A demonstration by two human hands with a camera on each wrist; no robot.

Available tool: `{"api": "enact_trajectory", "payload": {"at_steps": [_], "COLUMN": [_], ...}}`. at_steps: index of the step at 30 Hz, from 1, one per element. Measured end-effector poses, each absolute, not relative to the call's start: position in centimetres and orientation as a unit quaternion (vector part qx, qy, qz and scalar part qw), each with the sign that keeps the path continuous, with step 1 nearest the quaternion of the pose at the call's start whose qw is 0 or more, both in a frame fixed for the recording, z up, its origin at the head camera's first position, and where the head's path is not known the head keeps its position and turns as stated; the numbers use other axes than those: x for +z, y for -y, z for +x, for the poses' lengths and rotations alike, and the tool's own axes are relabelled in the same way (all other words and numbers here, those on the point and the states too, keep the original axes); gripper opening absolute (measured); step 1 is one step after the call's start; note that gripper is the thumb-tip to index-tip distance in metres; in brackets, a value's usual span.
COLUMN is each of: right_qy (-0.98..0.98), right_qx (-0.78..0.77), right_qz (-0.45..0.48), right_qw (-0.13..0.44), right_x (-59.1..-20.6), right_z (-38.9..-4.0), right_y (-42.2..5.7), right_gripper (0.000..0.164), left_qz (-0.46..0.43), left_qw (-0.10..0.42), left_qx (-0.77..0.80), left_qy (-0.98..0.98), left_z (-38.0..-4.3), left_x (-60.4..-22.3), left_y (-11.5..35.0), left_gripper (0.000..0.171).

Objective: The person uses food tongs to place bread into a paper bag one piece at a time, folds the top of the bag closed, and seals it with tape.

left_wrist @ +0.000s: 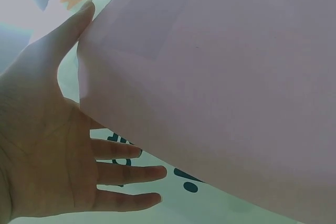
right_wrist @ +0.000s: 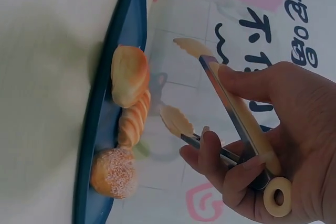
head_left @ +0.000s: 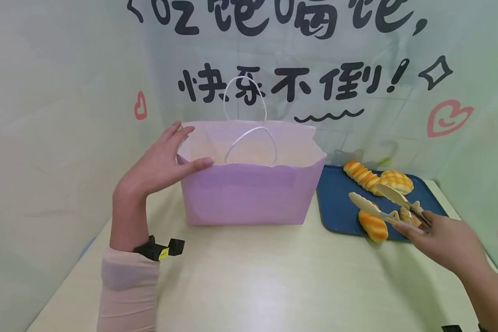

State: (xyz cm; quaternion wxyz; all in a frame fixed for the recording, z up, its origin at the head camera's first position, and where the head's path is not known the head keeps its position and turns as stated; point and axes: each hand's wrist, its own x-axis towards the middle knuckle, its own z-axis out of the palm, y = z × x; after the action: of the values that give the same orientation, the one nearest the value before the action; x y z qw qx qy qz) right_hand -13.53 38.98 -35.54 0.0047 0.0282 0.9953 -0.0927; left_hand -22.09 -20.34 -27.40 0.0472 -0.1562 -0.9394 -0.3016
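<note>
A lilac paper bag (head_left: 249, 193) with two white string handles stands upright, its top open. My left hand (head_left: 157, 161) is at the bag's left top edge, thumb at the front rim and straight fingers along the left side; the left wrist view shows the spread fingers of the hand (left_wrist: 47, 145) beside the paper. My right hand (head_left: 452, 240) grips a pair of tongs (right_wrist: 231, 108), whose cream tips are apart with nothing between them. They hover above a blue tray (head_left: 336, 212) that bears a long ridged bread (head_left: 361, 176), a grid-topped bun (head_left: 397, 181), a striped bun (head_left: 373, 226) and a sugar-dusted bun (right_wrist: 114, 172).
The pale table (head_left: 249, 281) extends in front of the bag and tray. Behind them rises a light wall (head_left: 162, 60) with black lettering and red hearts. The tray stands right of the bag, close to the right wall (head_left: 477, 184).
</note>
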Motion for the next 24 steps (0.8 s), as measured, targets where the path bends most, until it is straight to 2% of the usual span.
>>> {"api": "enact_trajectory", "payload": {"at_steps": [3, 6, 13, 16, 24], "right_qy": [-0.995, -0.995, -0.994, -0.993, -0.992], "right_qx": [-0.089, -0.085, -0.064, -0.059, -0.063], "right_qz": [0.037, 0.046, 0.072, 0.078, 0.071], "right_qw": [0.003, 0.008, 0.059, 0.073, 0.085], "right_x": [-36.3, -36.8, -37.4, -37.5, -37.5], "right_z": [-13.1, -12.8, -13.0, -12.9, -12.7], "right_y": [-39.0, -39.0, -38.7, -38.5, -37.7], "right_gripper": [0.071, 0.070, 0.104, 0.105, 0.087], "left_qz": [-0.155, -0.155, -0.154, -0.155, -0.154], "left_qw": [0.043, 0.042, 0.044, 0.044, 0.043], "left_qx": [-0.302, -0.303, -0.302, -0.303, -0.304], "left_qy": [0.940, 0.939, 0.940, 0.939, 0.939], "left_z": [-22.0, -21.9, -21.9, -21.8, -21.8], "left_x": [-27.5, -27.5, -27.5, -27.6, -27.5], "left_y": [20.4, 20.4, 20.4, 20.4, 20.4], "left_gripper": [0.105, 0.105, 0.105, 0.104, 0.105]}}
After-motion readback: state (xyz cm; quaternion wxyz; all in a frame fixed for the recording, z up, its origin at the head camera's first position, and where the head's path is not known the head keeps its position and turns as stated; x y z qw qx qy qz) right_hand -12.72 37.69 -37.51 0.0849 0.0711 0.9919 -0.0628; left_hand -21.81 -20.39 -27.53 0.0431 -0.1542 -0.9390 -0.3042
